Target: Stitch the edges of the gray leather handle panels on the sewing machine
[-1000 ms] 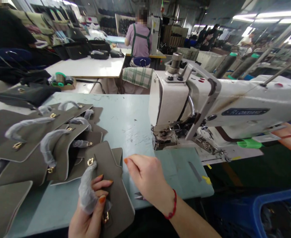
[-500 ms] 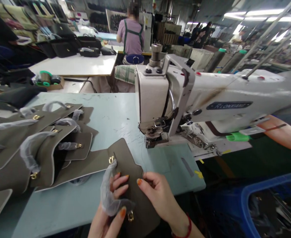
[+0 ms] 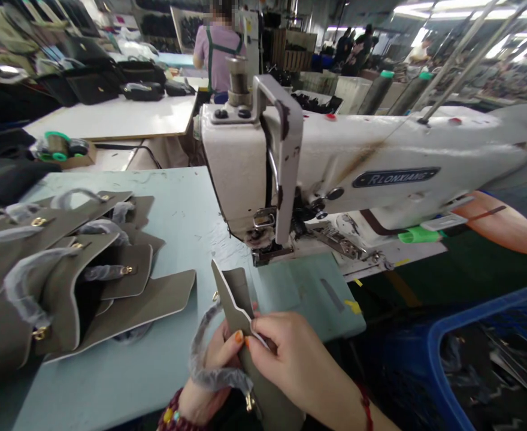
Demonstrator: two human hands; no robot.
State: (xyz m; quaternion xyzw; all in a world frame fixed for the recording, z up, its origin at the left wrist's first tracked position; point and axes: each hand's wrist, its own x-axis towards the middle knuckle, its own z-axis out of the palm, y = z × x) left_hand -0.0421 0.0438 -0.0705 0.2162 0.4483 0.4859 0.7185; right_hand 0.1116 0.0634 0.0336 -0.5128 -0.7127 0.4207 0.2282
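Panel [image 3: 272,392] is up in both hands, tilted nearly edge-on to me, over the near edge of the worktop [image 3: 178,197], short of the machine and apart from it. Pale edge faces up; another grey-brown layer shows behind it. Can't tell from here whether the two are joined.

Right hand [image 3: 293,350]: thumb and forefinger pinching the panel's edge near the notch. Left hand [image 3: 218,357]: thumb pressed on the panel's face just beside that pinch, other fingers partly hidden, so I can't tell exactly how they sit.

For a good hold I'd pinch firm but flat, right at the edge, so the face doesn't crease. I'd judge the notch the weak spot: bend it gently, thumbs close together. Wrapped handle [image 3: 221,378] loops over my left hand; I'd want the loop slack, no tugging on its gold fitting [image 3: 250,402], and that metal off the face, since it could scratch.

Farther out: more panels [image 3: 142,311] with wrapped handles heaped on the left of the worktop. Machine [image 3: 236,155] stands beyond my hands, toward the right; I'd angle the panel's tip away from it. Blue basket [image 3: 438,347] low on the right, dark pieces inside.
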